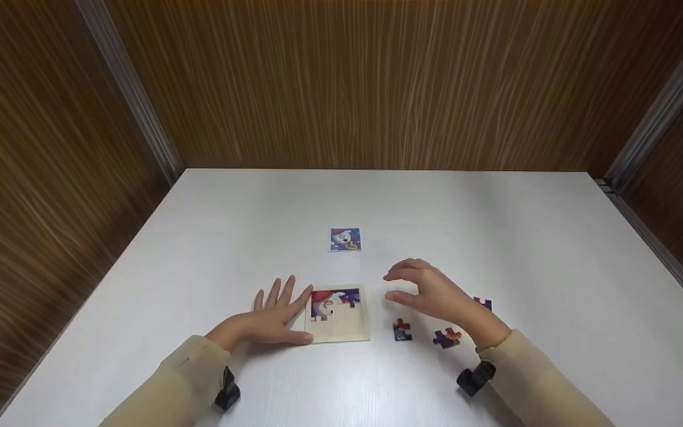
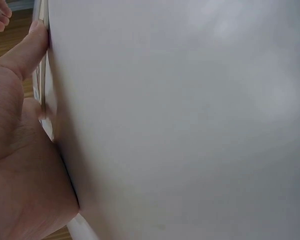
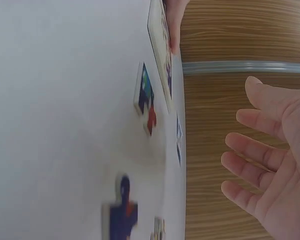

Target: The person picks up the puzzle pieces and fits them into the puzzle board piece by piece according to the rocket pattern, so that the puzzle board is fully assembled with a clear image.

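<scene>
The puzzle tray (image 1: 347, 325) lay on the table (image 1: 246, 231) at lower centre, left of loose jigsaw pieces (image 1: 402, 332), before the picture card (image 1: 345, 239).

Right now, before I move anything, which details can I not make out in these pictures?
- Head view: part of the farthest loose piece, hidden behind the right hand at its wrist.
- Head view: fine details of the picture card, too small.
- Left wrist view: part of the left hand, cut off by the left edge.
- Right wrist view: the print of the nearest loose piece, blurred and cut off by the bottom edge.
</scene>
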### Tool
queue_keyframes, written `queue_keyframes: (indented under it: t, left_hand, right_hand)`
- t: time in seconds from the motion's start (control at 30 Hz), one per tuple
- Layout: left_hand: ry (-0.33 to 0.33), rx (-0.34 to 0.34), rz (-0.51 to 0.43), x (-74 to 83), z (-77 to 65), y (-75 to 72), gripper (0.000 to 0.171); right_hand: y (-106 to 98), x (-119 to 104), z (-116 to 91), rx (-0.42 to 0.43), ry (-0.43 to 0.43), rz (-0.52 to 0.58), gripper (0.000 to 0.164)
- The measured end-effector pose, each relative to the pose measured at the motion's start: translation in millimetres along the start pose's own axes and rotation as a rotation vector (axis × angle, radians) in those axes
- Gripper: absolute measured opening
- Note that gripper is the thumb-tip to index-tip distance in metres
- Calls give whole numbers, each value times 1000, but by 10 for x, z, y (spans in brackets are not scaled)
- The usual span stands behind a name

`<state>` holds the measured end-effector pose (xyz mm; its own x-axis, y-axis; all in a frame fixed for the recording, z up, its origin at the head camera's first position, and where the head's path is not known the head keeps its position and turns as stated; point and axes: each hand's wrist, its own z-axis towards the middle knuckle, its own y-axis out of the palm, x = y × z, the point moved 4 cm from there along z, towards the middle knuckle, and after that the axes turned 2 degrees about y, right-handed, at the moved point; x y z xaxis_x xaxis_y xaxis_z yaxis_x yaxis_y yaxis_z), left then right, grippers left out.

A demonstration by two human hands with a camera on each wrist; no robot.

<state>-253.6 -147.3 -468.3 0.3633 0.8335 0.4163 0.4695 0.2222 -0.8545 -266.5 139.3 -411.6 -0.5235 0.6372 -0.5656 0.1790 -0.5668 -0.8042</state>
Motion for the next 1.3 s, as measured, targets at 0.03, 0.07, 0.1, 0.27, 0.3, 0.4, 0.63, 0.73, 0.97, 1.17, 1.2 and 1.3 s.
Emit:
queue_keyframes:
  t: [0.03, 0.07, 0.1, 0.27, 0.3, 0.4, 0.63, 0.73, 0.97, 1.17, 1.2, 1.3]
  left_hand:
    - [-2, 0, 2, -2, -3, 0, 99]
    - [-4, -1, 4, -4, -4, -1, 99]
    - [-4, -1, 5, -4, -6, -1, 99]
    - [-2, -2, 6, 0, -5, 1, 100]
    - [-1, -2, 4, 0, -7, -1, 100]
    - [2, -10, -9, -3, -21, 1, 99]
    - [24, -7, -33, 4, -31, -13, 97]
    - [24, -8, -31, 6, -22, -11, 97]
    - [23, 4, -17, 5, -25, -12, 97]
    - [25, 1, -25, 8, -29, -10, 97]
    - [24, 0, -26, 11, -31, -9, 97]
    - [21, -1, -25, 9, -29, -7, 97]
  right_hand:
    - [-24, 22, -20, 5, 5, 3, 35]
    - [-47, 46, -39, 9, 12, 11, 36]
    - [-69, 71, -59, 14, 17, 17, 36]
    - [-187, 210, -179, 58, 43, 27, 36]
    - [-209, 239, -202, 66, 49, 26, 36]
    - [-252, 328, -268, 79, 76, 25, 35]
    - [-283, 521, -358, 62, 157, 41, 38]
    - [-277, 600, -381, 48, 189, 37, 38]
    - [-281, 723, -385, -7, 174, -12, 39]
    - [-260, 785, -418, -69, 181, -19, 45]
    - [-254, 795, -420, -75, 187, -26, 46]
    - [-242, 815, -419, -91, 200, -59, 50]
